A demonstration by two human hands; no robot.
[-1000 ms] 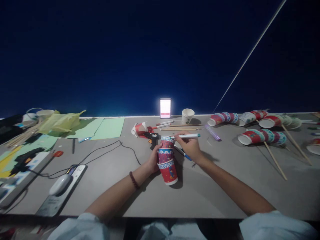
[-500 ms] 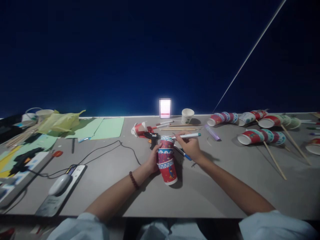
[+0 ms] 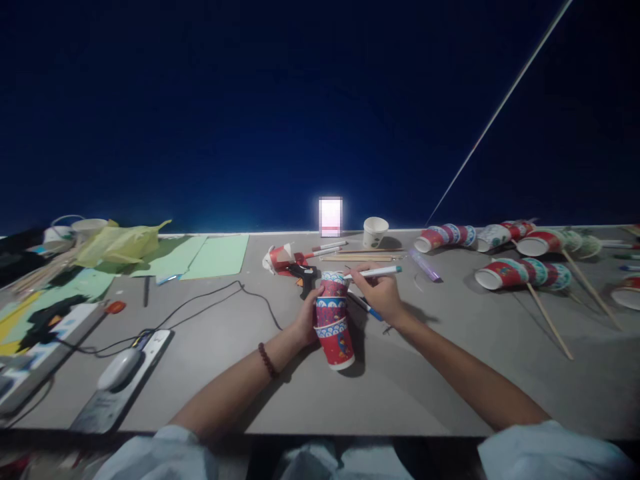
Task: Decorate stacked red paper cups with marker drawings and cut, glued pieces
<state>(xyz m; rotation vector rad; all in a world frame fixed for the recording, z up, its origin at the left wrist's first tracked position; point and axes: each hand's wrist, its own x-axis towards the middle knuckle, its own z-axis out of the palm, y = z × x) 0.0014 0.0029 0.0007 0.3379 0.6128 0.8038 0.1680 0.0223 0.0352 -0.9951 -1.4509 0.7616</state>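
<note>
A stack of red and blue patterned paper cups [image 3: 334, 320] lies tilted at the middle of the grey table [image 3: 400, 387], its open rim toward me. My left hand [image 3: 306, 319] is wrapped round the stack's left side. My right hand [image 3: 379, 292] pinches a white marker with a teal cap [image 3: 374, 272], its tip touching the far end of the stack. A blue pen [image 3: 366, 305] lies under my right hand.
A black glue gun [image 3: 305, 275] and a cut red cup [image 3: 279, 256] lie just behind the stack. Cup stacks on wooden sticks [image 3: 523, 275] fill the right side. Green paper [image 3: 215, 256], a power strip [image 3: 125, 377] with cable and a white cup [image 3: 375, 232] stand about.
Almost nothing: the marker's tip has shifted very slightly at the end of the cup stack. Both hands keep their hold.
</note>
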